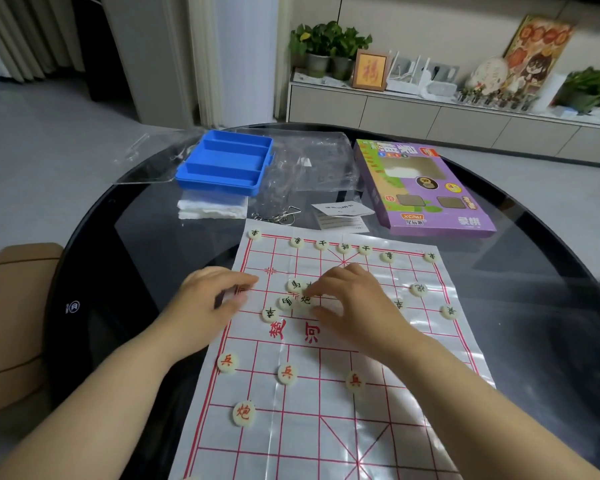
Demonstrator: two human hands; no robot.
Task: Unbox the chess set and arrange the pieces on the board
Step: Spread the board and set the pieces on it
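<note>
1. My right hand [347, 306] is curled over the left-middle of the board [361, 427]. Thumb and forefinger pinch one black-lettered disc [305, 300] by its rim, and the loose discs [286, 302] lie just beside it
2. My left hand [219, 299] sits at the board's left edge with the fingers bent. Something red-marked peeks out beneath them, but it is blurred, so I cannot tell whether I hold it or only cover it
3. I judge each disc to be small, light, rigid and smooth, likely to skate on the glossy sheet. I would lift it by the rim rather than push it (a nudge would knock its neighbours)
4. The board looks like a thin, soft sheet with fold creases, lying on the glass table [118, 271]. I expect it to slip and buckle easily, so I would press a bare margin flat and never drag it
5. The board's long axis runs straight away from me, its far edge near the purple box [426, 188], with the blue tray [226, 161] further off to the left
6. A disc is round and has no long axis; only its character gives it a heading. The back row [343, 247] reads upside down to me, facing the far side, while the red discs [286, 373] near me read upright. My fingers partly hide the pinched disc's letter, so its heading is uncertain
</note>
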